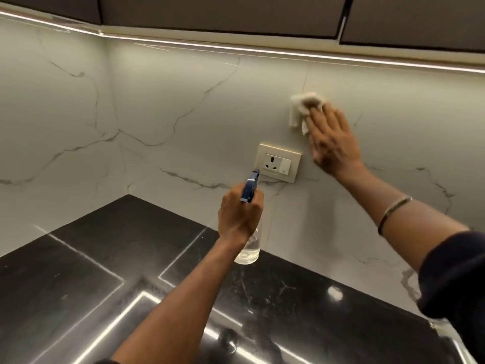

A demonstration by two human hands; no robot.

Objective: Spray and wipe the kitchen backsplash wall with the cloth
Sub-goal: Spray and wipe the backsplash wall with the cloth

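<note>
a white cloth (pixel 305 107) is being pressed against the marble backsplash wall (pixel 183 101) by the right hand (pixel 333 143), with the fingers being kept straight and flat, not curled. the cloth is being held just above and to the right of a socket plate (pixel 279 162), apart from it. a spray bottle (pixel 249 249) is being gripped at the neck by the left hand (pixel 240 214), fingers curled around it, over the black countertop (pixel 105 258). its blue nozzle is being pointed at the wall just beside the socket plate.

The left hand (pixel 240 214) hides the neck and trigger of the spray bottle (pixel 248 251). The right hand (pixel 332 143) is blurred, its fingers (pixel 319 120) covering part of the cloth (pixel 301 106).
</note>
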